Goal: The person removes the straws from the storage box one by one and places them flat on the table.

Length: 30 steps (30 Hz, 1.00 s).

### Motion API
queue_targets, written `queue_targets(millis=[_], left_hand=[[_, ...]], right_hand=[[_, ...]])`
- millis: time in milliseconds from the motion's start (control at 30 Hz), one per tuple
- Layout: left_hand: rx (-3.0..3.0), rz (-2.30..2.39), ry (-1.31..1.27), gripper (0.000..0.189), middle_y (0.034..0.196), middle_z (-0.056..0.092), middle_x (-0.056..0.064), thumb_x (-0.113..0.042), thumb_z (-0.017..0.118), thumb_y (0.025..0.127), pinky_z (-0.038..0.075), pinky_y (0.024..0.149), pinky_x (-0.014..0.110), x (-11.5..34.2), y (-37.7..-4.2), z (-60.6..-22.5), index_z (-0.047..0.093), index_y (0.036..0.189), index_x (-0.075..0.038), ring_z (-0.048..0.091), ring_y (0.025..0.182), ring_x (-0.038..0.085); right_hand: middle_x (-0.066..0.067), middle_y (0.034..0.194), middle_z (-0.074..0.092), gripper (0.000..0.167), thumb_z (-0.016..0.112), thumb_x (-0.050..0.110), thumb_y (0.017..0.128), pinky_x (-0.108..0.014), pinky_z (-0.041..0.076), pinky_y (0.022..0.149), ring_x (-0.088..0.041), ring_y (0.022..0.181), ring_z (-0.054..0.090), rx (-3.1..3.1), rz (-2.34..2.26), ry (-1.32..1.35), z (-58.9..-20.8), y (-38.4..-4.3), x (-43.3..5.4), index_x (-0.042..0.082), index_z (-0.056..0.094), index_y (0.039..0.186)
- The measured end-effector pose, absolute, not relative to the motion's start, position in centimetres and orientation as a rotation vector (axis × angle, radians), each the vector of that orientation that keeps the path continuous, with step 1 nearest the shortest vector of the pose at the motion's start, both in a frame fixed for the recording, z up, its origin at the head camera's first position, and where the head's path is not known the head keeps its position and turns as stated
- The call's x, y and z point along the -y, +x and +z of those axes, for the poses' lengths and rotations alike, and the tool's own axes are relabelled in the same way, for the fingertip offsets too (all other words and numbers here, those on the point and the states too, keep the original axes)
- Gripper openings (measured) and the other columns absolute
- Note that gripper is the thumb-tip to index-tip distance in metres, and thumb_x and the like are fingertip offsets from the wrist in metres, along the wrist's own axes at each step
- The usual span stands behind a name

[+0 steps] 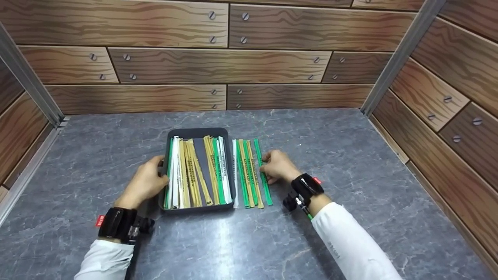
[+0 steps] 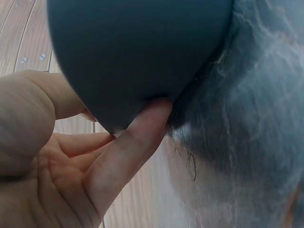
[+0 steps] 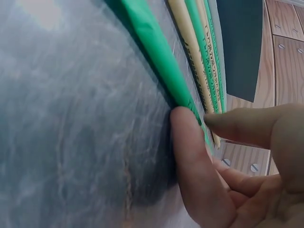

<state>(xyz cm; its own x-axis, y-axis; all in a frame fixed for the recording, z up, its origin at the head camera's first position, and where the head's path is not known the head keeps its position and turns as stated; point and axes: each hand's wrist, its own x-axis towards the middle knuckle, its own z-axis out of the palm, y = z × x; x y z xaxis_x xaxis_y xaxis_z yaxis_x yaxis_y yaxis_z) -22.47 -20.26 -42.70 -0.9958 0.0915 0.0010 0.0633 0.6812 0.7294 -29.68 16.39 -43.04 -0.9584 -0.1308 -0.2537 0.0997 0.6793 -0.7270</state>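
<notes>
A dark grey rectangular tray point(image 1: 196, 208) holds several slim stick packets in white, tan and green. My left hand point(image 1: 144, 179) grips its left wall; in the left wrist view a finger point(image 2: 130, 159) presses low on the smooth outer side. Right of the tray, more stick packets lie side by side on the tabletop, among them a white one point(image 1: 235, 175) and a tan one point(image 1: 255, 179). At the right end of this row, my right hand point(image 1: 281, 166) pinches a green stick packet point(image 3: 159, 52) between thumb and finger. Printed lettering runs along the packets.
The grey marbled tabletop point(image 1: 330, 147) surrounds the tray and row. Wood-patterned panels point(image 1: 218, 66) stand behind and at both sides, joined by metal corner posts point(image 1: 404, 50). Each wrist wears a black strap point(image 1: 307, 186) with a small camera.
</notes>
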Motion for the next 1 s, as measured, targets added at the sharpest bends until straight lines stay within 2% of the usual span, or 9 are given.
queue_targets(millis=[233, 833, 933, 1000], left_hand=[[-2.843, 1.228, 0.132, 0.071, 0.141, 0.052, 0.040, 0.004, 0.059, 0.087, 0.052, 0.104, 0.059, 20.3, -22.5, -42.7, 0.035, 0.152, 0.014, 0.061, 0.121, 0.051], [-2.836, 1.238, 0.134, 0.070, 0.143, 0.051, 0.040, 0.003, 0.058, 0.087, 0.052, 0.104, 0.059, 20.4, -22.5, -42.9, 0.034, 0.153, 0.014, 0.060, 0.122, 0.051], [-2.840, 1.230, 0.134, 0.070, 0.143, 0.050, 0.040, 0.003, 0.059, 0.088, 0.051, 0.106, 0.060, 20.4, -22.5, -42.8, 0.034, 0.153, 0.013, 0.059, 0.123, 0.052], [-2.837, 1.229, 0.135, 0.071, 0.143, 0.050, 0.040, 0.003, 0.059, 0.088, 0.050, 0.106, 0.061, 20.4, -22.5, -42.8, 0.034, 0.153, 0.013, 0.058, 0.124, 0.053]], right_hand=[[-0.013, 0.086, 0.067, 0.042, 0.059, -0.005, 0.089, -0.029, 0.061, 0.049, -0.015, 0.052, 0.061, -2.635, -1.133, -0.030, -43.1, -29.5, -15.8, -0.011, 0.061, 0.130], [-0.016, 0.093, 0.068, 0.044, 0.060, -0.005, 0.089, -0.030, 0.062, 0.051, -0.017, 0.056, 0.064, -2.643, -1.111, -0.052, -42.8, -29.0, -15.0, -0.010, 0.060, 0.132], [-0.017, 0.099, 0.070, 0.043, 0.061, -0.001, 0.090, -0.031, 0.062, 0.054, -0.020, 0.060, 0.068, -2.714, -1.041, -0.109, -41.9, -29.1, -15.1, -0.009, 0.061, 0.133], [-0.016, 0.103, 0.070, 0.044, 0.063, 0.002, 0.090, -0.031, 0.063, 0.062, -0.020, 0.070, 0.069, -2.793, -0.985, -0.179, -41.0, -29.1, -14.8, -0.007, 0.062, 0.133]])
